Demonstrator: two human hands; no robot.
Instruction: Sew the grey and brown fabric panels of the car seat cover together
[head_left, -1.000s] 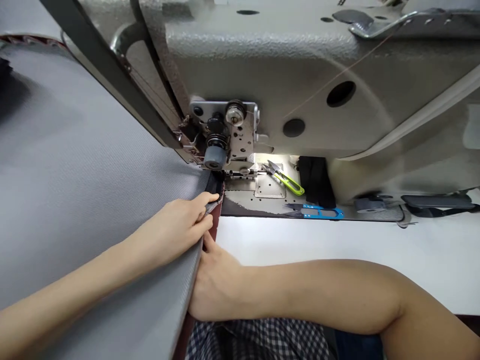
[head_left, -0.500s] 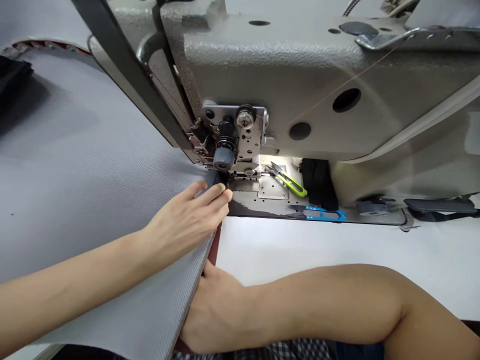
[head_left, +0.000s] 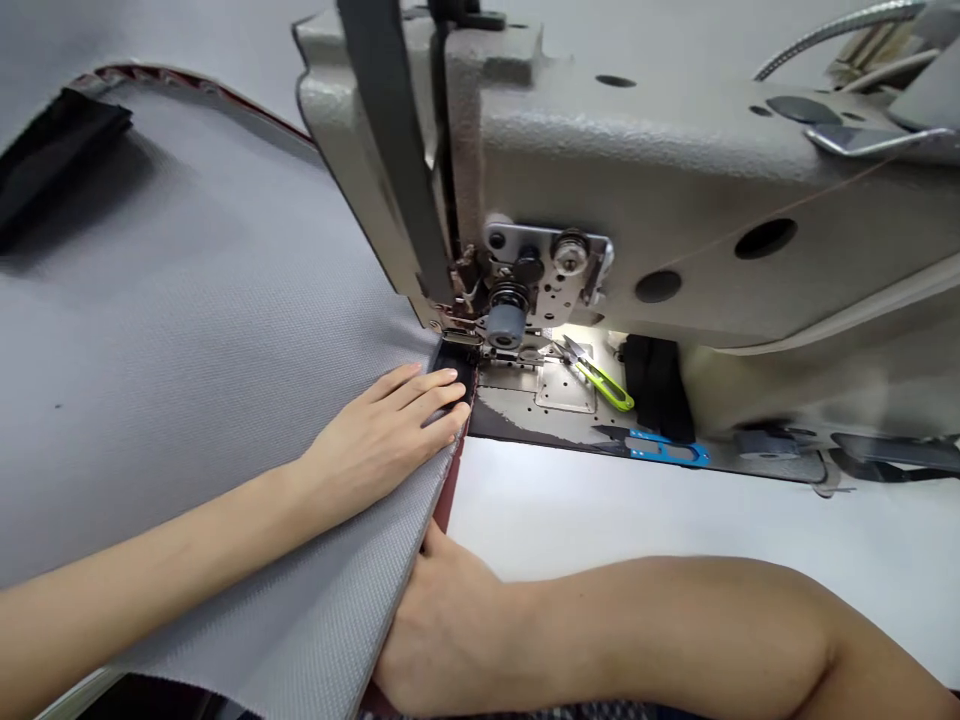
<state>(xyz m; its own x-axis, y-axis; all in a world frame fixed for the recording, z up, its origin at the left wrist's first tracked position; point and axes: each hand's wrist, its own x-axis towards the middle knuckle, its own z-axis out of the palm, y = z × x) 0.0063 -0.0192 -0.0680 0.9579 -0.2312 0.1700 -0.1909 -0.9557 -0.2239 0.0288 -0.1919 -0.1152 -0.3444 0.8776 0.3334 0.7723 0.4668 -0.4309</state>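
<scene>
A large grey fabric panel (head_left: 225, 330) reaches under the needle area of a sewing machine (head_left: 600, 160). My left hand (head_left: 382, 420) lies flat on it, fingers spread, fingertips on a black strip (head_left: 456, 370) at the panel's right edge beside the presser foot. Below, my right hand (head_left: 442, 620) is at the panel's near right edge, thumb by a dark red edge band (head_left: 450, 490); its fingers are hidden under the panel, which it appears to grip.
Yellow-green thread snips (head_left: 604, 382) lie on the machine bed, with blue snips (head_left: 667, 449) nearer its front edge. A black cloth piece (head_left: 658, 385) stands beside them. Another black piece (head_left: 60, 150) rests on the panel at the far left. The white tabletop (head_left: 675, 520) extends in front.
The view has shifted, so the machine appears farther right. My left fingers have flattened and spread, and more of the black strip shows. My right hand keeps its place at the panel edge.
</scene>
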